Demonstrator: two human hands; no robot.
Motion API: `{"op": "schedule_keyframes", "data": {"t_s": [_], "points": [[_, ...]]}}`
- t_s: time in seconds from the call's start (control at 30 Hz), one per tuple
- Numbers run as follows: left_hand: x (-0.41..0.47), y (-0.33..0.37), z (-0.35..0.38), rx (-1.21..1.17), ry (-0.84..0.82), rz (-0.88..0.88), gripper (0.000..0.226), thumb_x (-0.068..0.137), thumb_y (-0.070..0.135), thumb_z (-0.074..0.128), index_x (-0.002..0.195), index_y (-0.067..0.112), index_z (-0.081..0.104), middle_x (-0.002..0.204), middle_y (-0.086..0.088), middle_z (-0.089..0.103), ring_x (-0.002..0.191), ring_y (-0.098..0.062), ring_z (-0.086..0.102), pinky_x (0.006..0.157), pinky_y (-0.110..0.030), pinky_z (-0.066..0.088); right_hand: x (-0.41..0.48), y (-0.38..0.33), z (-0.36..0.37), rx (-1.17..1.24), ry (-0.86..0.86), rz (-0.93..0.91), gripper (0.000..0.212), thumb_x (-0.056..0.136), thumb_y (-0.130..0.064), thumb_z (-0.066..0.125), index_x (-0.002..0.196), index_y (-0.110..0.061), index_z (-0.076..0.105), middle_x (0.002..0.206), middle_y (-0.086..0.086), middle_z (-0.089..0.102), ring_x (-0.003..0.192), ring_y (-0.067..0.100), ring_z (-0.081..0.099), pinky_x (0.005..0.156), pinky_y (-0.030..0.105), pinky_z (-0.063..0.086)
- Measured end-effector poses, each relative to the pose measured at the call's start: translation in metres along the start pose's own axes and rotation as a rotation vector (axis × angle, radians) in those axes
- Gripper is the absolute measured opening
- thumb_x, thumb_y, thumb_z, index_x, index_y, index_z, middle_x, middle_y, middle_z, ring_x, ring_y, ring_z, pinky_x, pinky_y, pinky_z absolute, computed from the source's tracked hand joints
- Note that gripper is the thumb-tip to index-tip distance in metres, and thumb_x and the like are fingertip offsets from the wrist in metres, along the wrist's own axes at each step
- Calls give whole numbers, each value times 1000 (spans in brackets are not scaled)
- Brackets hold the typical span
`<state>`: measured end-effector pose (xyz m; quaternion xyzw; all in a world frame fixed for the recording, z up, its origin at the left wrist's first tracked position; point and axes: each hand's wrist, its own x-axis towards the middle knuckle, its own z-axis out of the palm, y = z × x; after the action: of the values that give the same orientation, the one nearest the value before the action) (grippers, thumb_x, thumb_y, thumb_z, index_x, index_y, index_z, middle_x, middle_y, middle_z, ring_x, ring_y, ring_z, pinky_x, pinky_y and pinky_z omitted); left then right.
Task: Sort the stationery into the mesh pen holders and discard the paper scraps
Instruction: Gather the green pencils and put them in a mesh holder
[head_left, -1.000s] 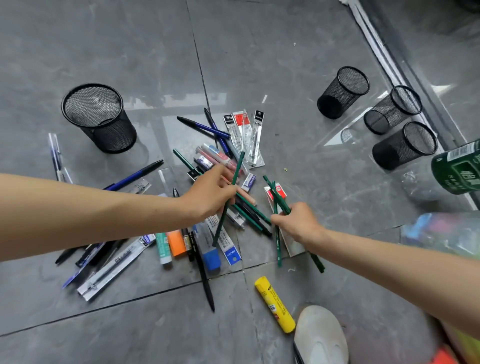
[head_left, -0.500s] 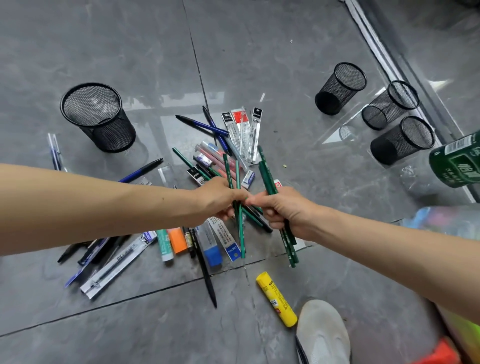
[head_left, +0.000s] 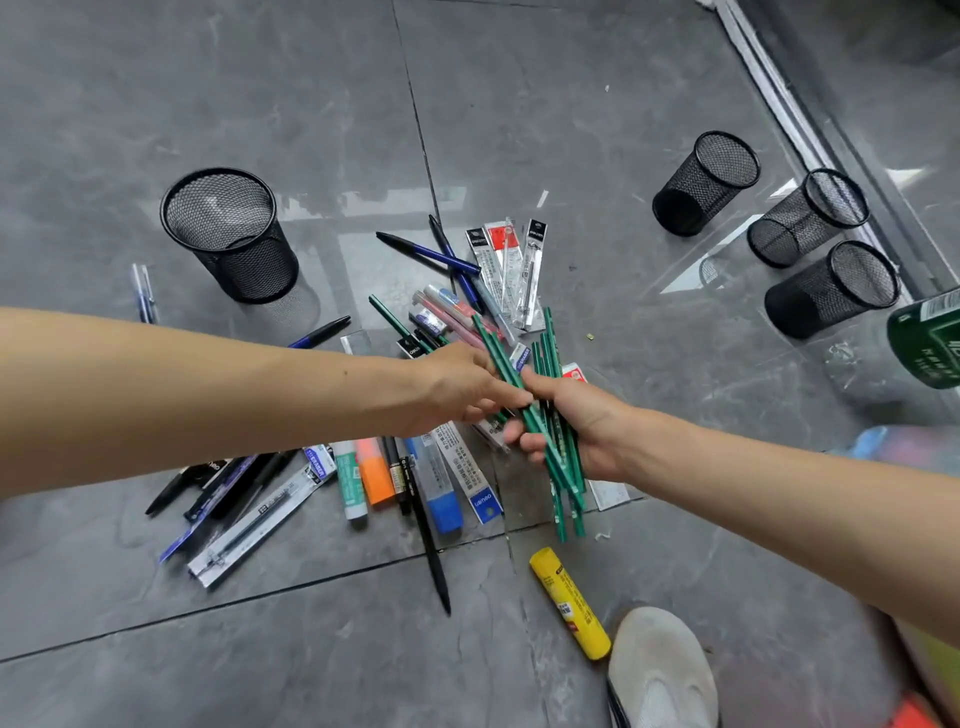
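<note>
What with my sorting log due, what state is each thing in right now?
green pencils: bunched, gripped in the right hand.
left hand: pinches one pencil of the bunch.
left mesh holder: upright, looks empty.
three right mesh holders: upright, look empty.
yellow glue stick: lying on the floor.
blue pens: lying loose, unsorted.
</note>
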<state>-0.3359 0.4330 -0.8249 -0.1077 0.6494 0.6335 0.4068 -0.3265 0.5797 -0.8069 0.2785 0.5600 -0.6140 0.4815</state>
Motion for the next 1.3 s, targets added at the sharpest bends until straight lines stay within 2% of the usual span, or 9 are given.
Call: {"op": "schedule_keyframes", "data": {"t_s": [0.13,0.27,0.37,0.5,0.73,0.8,0.97,1.1,1.3], "points": [[4,-5,-12,305,31,103,19,82,3,66,71,15,56,80,-3,60,63,-10,49,56,-21,39,6,-4,-8,-109,75,-147,39,92,-50,48,92,-13,60,43,1,39,29,6,22,32,13,24],[15,-7,-35,1289,119,458,4,89,16,55,92,17,53,93,2,51,83,-17,50,62,-27,36,12,-6,-18,-340,201,-313,30,95,-32,54,80,-7,60,45,3,44,31,9,28,36,18,27],[28,-17,-48,1583,109,635,12,92,12,46,102,12,54,99,-3,50,85,-19,49,55,-27,32,18,-4,-27,-316,265,-310,17,96,-11,51,84,-3,61,53,6,53,37,11,38,38,20,34],[35,-21,-49,1703,-16,815,14,90,1,49,101,7,55,92,-6,50,70,-18,43,43,-23,20,21,1,-35,-424,334,-274,11,92,-5,56,82,-9,58,55,6,49,35,9,33,35,16,26],[30,-24,-36,1876,-319,775,18,87,7,41,98,5,55,93,-5,46,75,-23,51,55,-34,39,23,-2,-41,-594,453,-276,14,86,-10,68,81,-10,55,52,3,45,37,8,35,33,18,24],[22,-26,-42,1801,-311,856,9,81,7,50,89,5,50,84,-4,41,67,-24,48,50,-33,31,25,-2,-41,-600,453,-274,12,86,-11,68,81,-9,56,53,2,45,37,8,36,34,18,25],[12,-14,-71,1760,-157,1068,37,66,-5,65,83,13,38,69,2,34,53,-12,34,36,-20,28,25,0,-41,-681,451,-286,11,85,-10,68,77,-9,60,54,1,49,39,6,39,32,14,29],[20,-4,-95,1878,-49,1021,34,73,-6,62,96,11,45,74,-4,47,56,-14,43,38,-19,32,30,2,-42,-800,489,-315,10,82,-7,70,78,-9,62,58,0,53,44,8,44,36,16,32],[30,3,-80,2167,-213,688,25,99,8,37,122,8,44,100,-4,45,84,-15,47,69,-26,47,41,2,-39,-976,484,-333,6,79,-6,73,84,-7,69,66,2,59,57,12,54,56,22,43]]}}
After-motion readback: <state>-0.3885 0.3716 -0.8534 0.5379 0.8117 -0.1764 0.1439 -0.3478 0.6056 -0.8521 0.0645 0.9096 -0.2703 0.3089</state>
